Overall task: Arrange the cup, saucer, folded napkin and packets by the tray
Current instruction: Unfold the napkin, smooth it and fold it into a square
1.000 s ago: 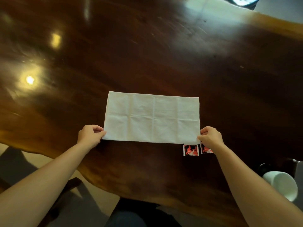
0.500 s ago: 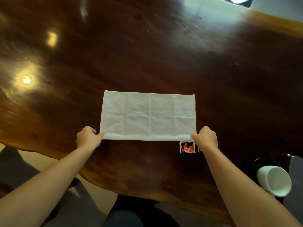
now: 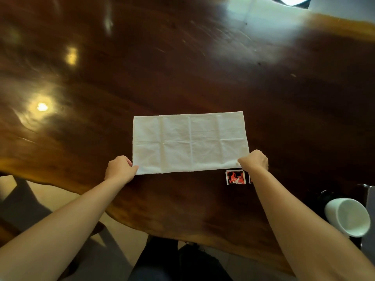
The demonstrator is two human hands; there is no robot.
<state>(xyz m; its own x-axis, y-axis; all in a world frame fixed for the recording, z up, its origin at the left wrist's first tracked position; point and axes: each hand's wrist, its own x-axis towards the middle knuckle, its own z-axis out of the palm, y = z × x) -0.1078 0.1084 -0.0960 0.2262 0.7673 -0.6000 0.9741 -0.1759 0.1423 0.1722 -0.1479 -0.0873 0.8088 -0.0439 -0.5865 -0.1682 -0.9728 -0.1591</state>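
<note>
Head view, looking down on a dark wooden table (image 3: 182, 67). Napkin (image 3: 189, 141) spread flat near the table's near edge, a wide white rectangle, long axis running left to right, crease lines crossing it in a grid. Left hand (image 3: 119, 171) pinching the near-left corner, fingers curled shut on the cloth; right hand (image 3: 254, 161) pinching the near-right corner the same way. Both grips on the near long edge, one at each end, so the whole cloth lies straight ahead of the hands, away from the body.

Neither hand nearer than the other: corners held evenly, forearms roughly mirrored. Far long edge lying free on the wood, parallel to the held edge. Probably a fold in hand, judged from the paired corner pinch; the coming move would turn on carrying the near edge forward over the cloth to meet the far edge, across the short axis, keeping both corners level so the edges line up.

Packet (image 3: 235, 177), red and black with a white border, flat on the table just below the napkin's near-right corner, beside the right wrist; a second one half hidden behind that wrist. Cup (image 3: 348, 217), white, tipped toward the camera at the lower right, well apart from the napkin. Saucer not made out clearly; dark shapes by the cup too dim to name. Tray not clearly seen.
</note>
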